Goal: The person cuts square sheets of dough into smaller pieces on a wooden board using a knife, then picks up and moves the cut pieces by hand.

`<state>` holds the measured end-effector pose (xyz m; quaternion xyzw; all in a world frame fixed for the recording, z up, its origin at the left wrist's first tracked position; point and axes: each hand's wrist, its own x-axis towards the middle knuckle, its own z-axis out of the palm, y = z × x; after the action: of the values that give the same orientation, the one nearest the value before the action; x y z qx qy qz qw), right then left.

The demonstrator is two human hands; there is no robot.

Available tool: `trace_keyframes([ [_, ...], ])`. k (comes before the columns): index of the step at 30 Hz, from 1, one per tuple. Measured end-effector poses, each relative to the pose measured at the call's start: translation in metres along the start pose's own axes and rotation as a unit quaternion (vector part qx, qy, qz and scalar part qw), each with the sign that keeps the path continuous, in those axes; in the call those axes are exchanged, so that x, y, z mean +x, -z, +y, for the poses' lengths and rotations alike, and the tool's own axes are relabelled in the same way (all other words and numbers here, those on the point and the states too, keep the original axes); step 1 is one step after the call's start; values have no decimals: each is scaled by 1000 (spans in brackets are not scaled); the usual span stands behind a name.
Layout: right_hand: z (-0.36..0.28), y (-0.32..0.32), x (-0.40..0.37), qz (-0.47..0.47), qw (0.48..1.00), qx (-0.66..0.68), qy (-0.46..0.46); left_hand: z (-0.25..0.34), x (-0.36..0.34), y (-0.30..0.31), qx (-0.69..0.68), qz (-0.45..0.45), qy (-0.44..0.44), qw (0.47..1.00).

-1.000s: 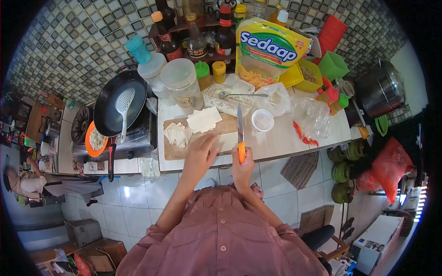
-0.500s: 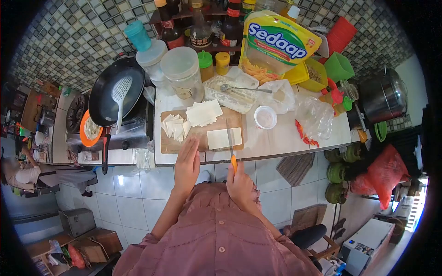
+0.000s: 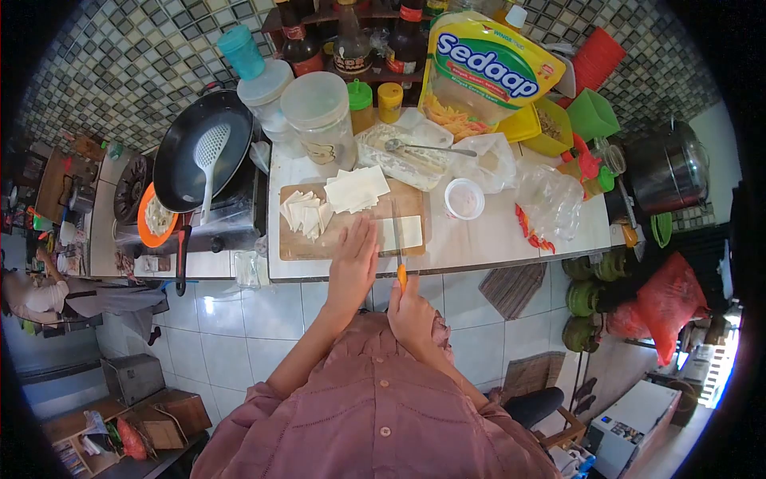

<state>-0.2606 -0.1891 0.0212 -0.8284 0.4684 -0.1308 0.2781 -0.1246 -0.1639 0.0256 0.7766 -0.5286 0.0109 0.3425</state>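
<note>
My right hand (image 3: 411,311) grips the orange handle of a knife (image 3: 400,247), whose blade lies across a pale dough sheet (image 3: 410,231) near the right end of a wooden cutting board (image 3: 299,249). Flat on the left part of that sheet, fingers stretched out, rests my left hand (image 3: 354,259); it covers part of the sheet. Behind it on the board is a stack of larger pale wrappers (image 3: 357,189). Smaller cut pieces (image 3: 305,214) are piled at the board's left.
Left of the board, a black frying pan (image 3: 179,172) with a white slotted spatula (image 3: 210,152) sits on the stove, beside an orange plate (image 3: 156,215). Right are a small white tub (image 3: 464,199), a plastic bag (image 3: 550,203) and red chillies (image 3: 533,231). Jars (image 3: 319,112) stand behind.
My left hand has moved right and forward, from the board's front edge onto the dough sheet. The knife stays over the sheet in my right hand, its handle shifted slightly left.
</note>
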Motion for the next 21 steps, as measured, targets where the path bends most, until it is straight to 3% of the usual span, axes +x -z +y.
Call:
trace_keyframes([
  [5, 0, 2, -1, 1, 1000, 16, 5, 4, 6, -11, 71, -20, -10, 997],
  [21, -5, 2, -1, -22, 999, 36, -17, 0, 4, -18, 86, -27, -13, 996],
])
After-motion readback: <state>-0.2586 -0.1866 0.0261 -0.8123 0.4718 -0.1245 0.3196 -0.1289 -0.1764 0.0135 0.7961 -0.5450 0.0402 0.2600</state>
